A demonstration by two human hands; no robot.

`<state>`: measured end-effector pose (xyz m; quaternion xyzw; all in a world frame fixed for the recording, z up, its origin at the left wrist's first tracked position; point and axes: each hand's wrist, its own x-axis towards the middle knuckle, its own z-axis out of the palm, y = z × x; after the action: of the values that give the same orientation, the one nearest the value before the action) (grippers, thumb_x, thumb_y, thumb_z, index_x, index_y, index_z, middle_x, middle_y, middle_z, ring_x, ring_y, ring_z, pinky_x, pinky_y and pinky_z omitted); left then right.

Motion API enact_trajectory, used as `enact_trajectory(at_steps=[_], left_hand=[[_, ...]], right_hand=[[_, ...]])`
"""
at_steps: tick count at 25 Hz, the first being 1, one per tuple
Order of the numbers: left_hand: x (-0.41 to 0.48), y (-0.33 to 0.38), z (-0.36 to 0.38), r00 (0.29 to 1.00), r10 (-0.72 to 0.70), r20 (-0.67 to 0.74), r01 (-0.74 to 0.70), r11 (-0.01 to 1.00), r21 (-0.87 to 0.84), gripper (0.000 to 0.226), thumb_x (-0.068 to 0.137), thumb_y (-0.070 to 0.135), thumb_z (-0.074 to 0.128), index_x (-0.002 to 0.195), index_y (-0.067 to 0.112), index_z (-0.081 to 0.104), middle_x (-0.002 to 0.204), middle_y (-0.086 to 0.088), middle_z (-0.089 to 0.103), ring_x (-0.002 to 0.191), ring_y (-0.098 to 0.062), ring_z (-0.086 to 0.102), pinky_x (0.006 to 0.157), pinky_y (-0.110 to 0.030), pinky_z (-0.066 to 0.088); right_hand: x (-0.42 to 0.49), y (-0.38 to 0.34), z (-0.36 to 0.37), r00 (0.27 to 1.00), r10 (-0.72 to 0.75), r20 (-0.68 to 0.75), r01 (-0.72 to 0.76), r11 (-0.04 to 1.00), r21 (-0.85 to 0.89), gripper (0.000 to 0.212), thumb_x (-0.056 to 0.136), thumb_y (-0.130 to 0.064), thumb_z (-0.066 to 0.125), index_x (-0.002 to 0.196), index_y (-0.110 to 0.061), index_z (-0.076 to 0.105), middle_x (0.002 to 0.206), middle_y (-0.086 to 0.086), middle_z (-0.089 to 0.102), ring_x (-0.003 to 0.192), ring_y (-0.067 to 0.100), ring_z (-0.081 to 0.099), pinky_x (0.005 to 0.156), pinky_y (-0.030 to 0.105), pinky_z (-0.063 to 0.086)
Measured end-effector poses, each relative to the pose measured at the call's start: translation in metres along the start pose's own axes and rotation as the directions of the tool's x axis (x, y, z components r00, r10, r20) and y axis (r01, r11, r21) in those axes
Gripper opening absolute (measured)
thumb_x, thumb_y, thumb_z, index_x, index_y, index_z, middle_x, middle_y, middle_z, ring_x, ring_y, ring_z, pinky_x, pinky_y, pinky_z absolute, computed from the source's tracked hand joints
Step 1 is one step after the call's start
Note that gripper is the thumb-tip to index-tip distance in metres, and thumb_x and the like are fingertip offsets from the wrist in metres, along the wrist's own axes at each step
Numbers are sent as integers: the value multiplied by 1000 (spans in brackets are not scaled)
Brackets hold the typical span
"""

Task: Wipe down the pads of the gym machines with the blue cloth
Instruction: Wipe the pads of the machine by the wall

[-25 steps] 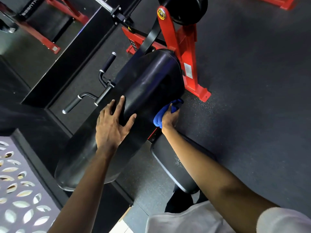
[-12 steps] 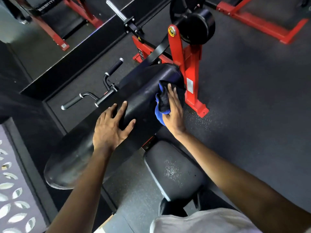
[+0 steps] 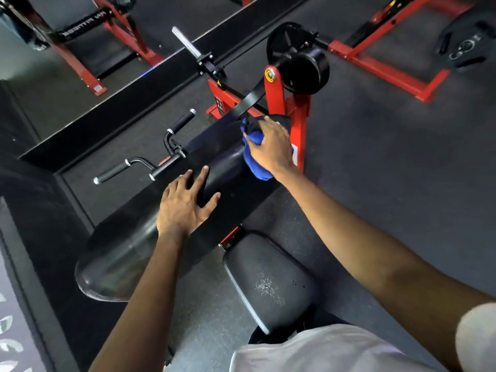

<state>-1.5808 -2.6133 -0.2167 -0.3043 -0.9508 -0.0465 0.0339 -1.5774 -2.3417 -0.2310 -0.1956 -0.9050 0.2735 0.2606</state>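
Head camera view, looking down on a red-framed gym machine standing on dark rubber flooring.

At far left I see two black grip handles [image 3: 139, 163] sticking out from the machine, untouched. Just right of them a long black arm pad [image 3: 120, 251] runs diagonally from near left to far right.

The left hand [image 3: 185, 205] lies flat on the middle of this pad, palm down and fingers spread, holding nothing. I judge it is there to brace the body and steady the pad while the other arm reaches out.

Further right, at the far end of the same pad, the right hand [image 3: 271, 146] presses the blue cloth [image 3: 256, 159] onto the surface. Its fingers lie fairly straight and fanned over the bunched cloth, which spills out below the palm. I cannot tell whether the thumb tucks underneath. The flat press spreads the load for wiping, and the arm is stretched because this end lies farthest from the body.

Near the centre, below the right forearm, sits a smaller black seat pad [image 3: 268, 280] with a pale speckled patch. By my reading it has not yet been wiped.

Behind the right hand the red upright [image 3: 275, 98] carries a black drum [image 3: 306, 68]. At far right a dark weight plate [image 3: 467, 47] lies beside another red frame.
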Motion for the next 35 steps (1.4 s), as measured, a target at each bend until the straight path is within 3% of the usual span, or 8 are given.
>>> enact_trajectory(at_steps=[4,9,14,22,25,27,29,35], left_hand=[[1,-3,5,1000,3,-3,-3,1000,-31,74,89,73,39,154,37,33,145,-13,50,131,-35,49,105,-50,45],[1,-6,8,1000,19,-9,-19,999,-43,71,93,68,49,154,35,34,145,-14,50,132,-35,48,105,-50,44],[2,-7,6,998,-29,-56,18,981,-192,55,97,51,42,148,31,47,143,-10,56,128,-33,51,105,-50,45],[1,-5,4,995,-49,-82,27,970,-243,51,95,38,44,144,28,52,140,-8,58,125,-33,55,104,-49,45],[0,-6,6,997,-25,-67,11,978,-207,52,98,42,42,148,28,47,143,-9,56,127,-33,53,105,-49,45],[0,-6,6,999,7,-45,-13,989,-146,58,99,52,41,151,28,41,146,-11,52,130,-34,50,106,-50,44],[0,-7,7,1000,30,-7,-30,997,-78,70,95,64,47,154,28,35,149,-12,48,134,-34,47,107,-50,42],[1,-5,5,1000,26,13,-25,998,-53,81,90,71,49,156,30,29,151,-10,46,137,-32,45,109,-50,42]], right_hand=[[-21,-17,0,916,-284,283,297,955,-1,36,70,-24,72,104,-11,72,109,10,73,110,30,64,98,37,45],[29,4,-14,985,159,68,-157,987,-32,27,81,-42,60,90,-18,68,92,2,70,92,29,66,82,37,49],[-71,-21,24,977,181,-115,-157,969,191,67,74,-10,70,139,-7,55,144,11,55,141,26,42,118,38,30],[-176,-54,68,990,115,-79,-74,913,401,81,78,14,51,154,-3,27,163,6,26,153,22,21,124,39,20],[-144,-45,66,895,433,-108,-299,762,575,63,88,7,50,149,1,38,155,12,42,144,18,37,118,21,26],[-116,-36,56,677,736,-23,-495,478,725,42,99,-2,48,141,3,48,136,9,57,126,19,54,105,6,32],[-94,-14,54,519,848,103,-543,235,806,31,101,0,46,130,4,53,115,3,60,112,25,59,106,20,41],[-117,-1,69,640,767,46,-565,429,704,34,101,-22,56,134,-14,57,122,-13,60,117,2,55,107,16,36]])
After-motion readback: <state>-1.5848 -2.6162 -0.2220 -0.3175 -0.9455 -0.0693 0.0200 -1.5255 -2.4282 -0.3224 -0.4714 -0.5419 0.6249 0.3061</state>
